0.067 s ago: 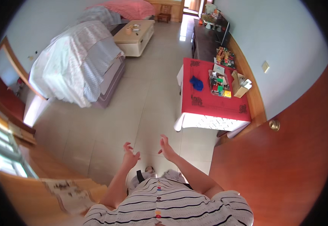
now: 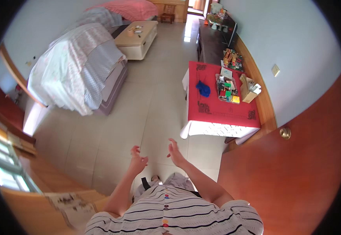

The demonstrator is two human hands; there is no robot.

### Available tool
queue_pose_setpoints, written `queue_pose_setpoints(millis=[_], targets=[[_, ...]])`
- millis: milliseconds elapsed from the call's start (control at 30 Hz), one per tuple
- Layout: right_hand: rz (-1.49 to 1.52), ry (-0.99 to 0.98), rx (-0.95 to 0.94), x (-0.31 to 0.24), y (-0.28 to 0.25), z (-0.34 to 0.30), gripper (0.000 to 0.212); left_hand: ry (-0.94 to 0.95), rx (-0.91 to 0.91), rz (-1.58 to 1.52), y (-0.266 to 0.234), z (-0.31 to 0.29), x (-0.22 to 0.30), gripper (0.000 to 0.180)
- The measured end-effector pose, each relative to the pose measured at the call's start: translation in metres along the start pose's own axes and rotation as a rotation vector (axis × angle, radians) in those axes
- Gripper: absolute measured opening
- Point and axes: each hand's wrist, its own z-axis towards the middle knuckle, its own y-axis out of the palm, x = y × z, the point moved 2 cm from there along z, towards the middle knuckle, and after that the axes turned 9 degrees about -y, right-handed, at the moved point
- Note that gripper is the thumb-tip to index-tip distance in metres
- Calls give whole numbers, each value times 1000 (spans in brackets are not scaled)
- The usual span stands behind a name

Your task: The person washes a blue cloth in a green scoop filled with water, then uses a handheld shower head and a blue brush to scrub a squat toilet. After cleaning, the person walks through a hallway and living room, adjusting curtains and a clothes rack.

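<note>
My left hand (image 2: pixel 138 161) is raised in front of my body, fingers apart and loosely curved, with nothing in it. A short gap away, my right hand (image 2: pixel 175 153) is held up as well, fingers spread and empty. Neither hand touches anything; the tiled floor (image 2: pixel 119 129) lies below them. Nearest on the right is a table with a red cloth (image 2: pixel 221 111). On the cloth are a bunched blue cloth-like thing (image 2: pixel 203 89), a clear tray of small coloured items (image 2: pixel 228 91) and an open cardboard box (image 2: pixel 250 89).
A reddish wooden door (image 2: pixel 284 176) with a round brass knob (image 2: pixel 285 133) stands at the right. Sheet-covered furniture (image 2: pixel 80 62) is at the left, with a low cream table (image 2: pixel 137 49) beyond it. A dark cabinet (image 2: pixel 212 43) runs along the right wall.
My left hand has shifted slightly to the right, nearer my right hand. The view has turned a little, so the room sits slightly further left and lower.
</note>
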Motion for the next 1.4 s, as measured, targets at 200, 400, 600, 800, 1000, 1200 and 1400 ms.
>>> queue_pose_setpoints(millis=[200, 400, 600, 800, 1000, 1200, 1400], targets=[[-486, -136, 320, 36, -138, 164, 36, 551, -301, 518, 49, 187, 146, 56], [-783, 206, 488, 80, -254, 340, 71, 619, -386, 1000, 60, 383, 195, 59], [-582, 676, 732, 107, -336, 473, 82, 40, -576, 755, 17, 546, 244, 72], [-705, 1284, 1004, 126, -373, 521, 85, 37, -562, 536, 10, 739, 291, 69], [-610, 1373, 1288, 153, -374, 507, 27, 149, -789, 484, 68, 932, 367, 55], [-323, 632, 1537, 108, -424, 632, 21, 888, -964, 873, 199, 1051, 475, 53], [-566, 325, 1450, 8, -539, 846, 30, 878, -1253, 563, 329, 1113, 554, 73]])
